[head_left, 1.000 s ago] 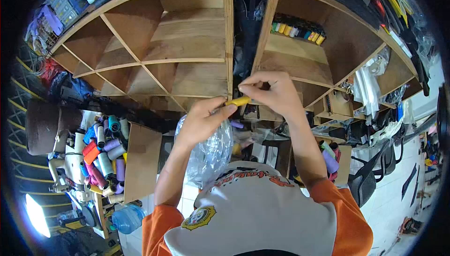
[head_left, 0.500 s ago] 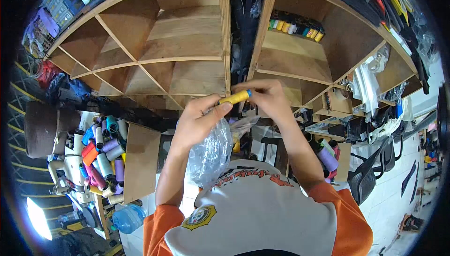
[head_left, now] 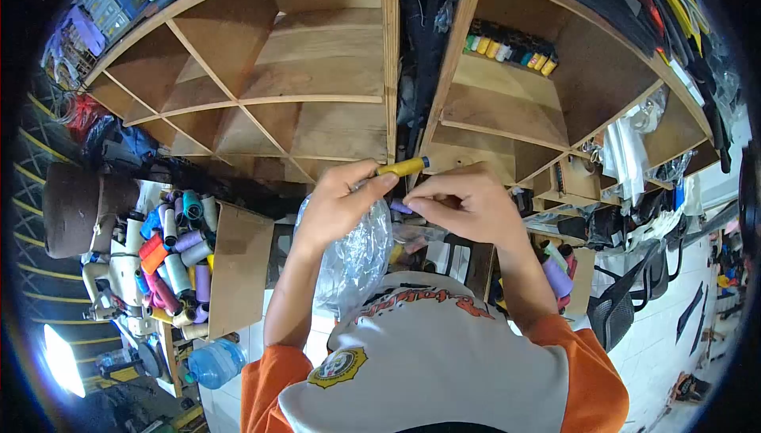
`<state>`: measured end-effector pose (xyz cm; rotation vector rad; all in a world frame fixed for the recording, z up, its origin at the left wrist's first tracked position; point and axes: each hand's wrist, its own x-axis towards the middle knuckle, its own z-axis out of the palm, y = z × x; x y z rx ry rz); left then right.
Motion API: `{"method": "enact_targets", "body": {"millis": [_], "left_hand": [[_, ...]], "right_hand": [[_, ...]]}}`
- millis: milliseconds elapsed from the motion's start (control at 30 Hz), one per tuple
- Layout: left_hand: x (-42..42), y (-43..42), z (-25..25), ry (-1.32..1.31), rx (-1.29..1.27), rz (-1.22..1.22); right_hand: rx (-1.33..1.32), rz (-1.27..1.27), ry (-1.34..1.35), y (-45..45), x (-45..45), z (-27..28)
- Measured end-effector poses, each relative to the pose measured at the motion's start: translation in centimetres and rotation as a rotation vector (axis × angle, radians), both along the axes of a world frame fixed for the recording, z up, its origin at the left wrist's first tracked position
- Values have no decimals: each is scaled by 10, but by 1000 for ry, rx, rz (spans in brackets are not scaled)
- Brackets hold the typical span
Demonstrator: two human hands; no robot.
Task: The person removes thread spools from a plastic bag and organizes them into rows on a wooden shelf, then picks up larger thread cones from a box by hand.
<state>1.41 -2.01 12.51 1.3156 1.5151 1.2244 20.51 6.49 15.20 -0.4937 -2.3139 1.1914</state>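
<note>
A thread spool [head_left: 406, 166] lies in the left hand [head_left: 339, 202], left of the right hand [head_left: 473, 205], cubby shelves [head_left: 317, 99] beyond.

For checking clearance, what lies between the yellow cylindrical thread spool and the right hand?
Head view: only a gap between the yellow spool and the right hand; anything hair-thin is indiscernible.

The slim spool of yellow thread [head_left: 403, 167] is gripped at one end between the thumb and index of the left fingers [head_left: 382, 185], which hide that end. Its exposed length is a smooth, bright yellow cylinder, capped dark blue at the free tip. It points outward, tilted slightly upward, just above and apart from the right fingers [head_left: 436, 186].
</note>
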Motion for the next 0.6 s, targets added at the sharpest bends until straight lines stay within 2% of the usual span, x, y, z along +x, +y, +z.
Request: {"method": "enact_targets", "body": {"millis": [100, 133, 233, 267, 367, 400, 533, 600], "left_hand": [[-1, -6, 18, 0, -66, -69], [-1, -7, 17, -16, -66, -101], [1, -11, 20, 62, -35, -123], [1, -12, 20, 10, -116, -129], [-1, -13, 18, 41, -106, -162], [-1, -12, 17, 50, -88, -144], [-6, -8, 6, 68, -62, -67], [-5, -6, 8, 49, -27, -31]], "right_hand": [[-86, 66, 91, 11, -7, -33], [-155, 37, -62, 15, -7, -32], [-251, 58, 83, 37, -20, -53], [-289, 52, 85, 41, -22, -48], [-125, 30, -51, 51, -28, -18], [-100, 49, 51, 51, -31, -17], [173, -7, -35, 33, -20, 19], [153, 8, -9, 20, -11, 17]]}}
